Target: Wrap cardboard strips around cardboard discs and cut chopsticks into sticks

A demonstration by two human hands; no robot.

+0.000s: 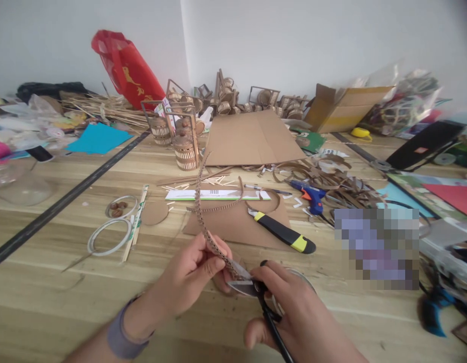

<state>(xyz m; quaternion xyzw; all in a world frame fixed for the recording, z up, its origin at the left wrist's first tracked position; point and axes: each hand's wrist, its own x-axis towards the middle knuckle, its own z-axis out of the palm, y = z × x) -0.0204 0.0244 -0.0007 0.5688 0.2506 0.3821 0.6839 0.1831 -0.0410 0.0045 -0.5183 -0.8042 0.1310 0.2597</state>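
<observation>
My left hand [191, 275] pinches a long, thin strip of corrugated cardboard [201, 212] between thumb and fingers; the strip curves up and away from me over the table. My right hand [293, 312] grips black-handled scissors [252, 288]. Their blades are open around the strip's near end, just right of my left fingertips. A round piece of cardboard lies partly hidden under both hands.
A yellow-and-black utility knife [284, 233], a blue glue gun [311, 194], a flat cardboard sheet [252, 138], tape rings [108, 237], cardboard scraps [331, 181] and small cardboard lantern models [184, 146] lie on the wooden table [67, 302]. A red bag [127, 68] leans at the back wall.
</observation>
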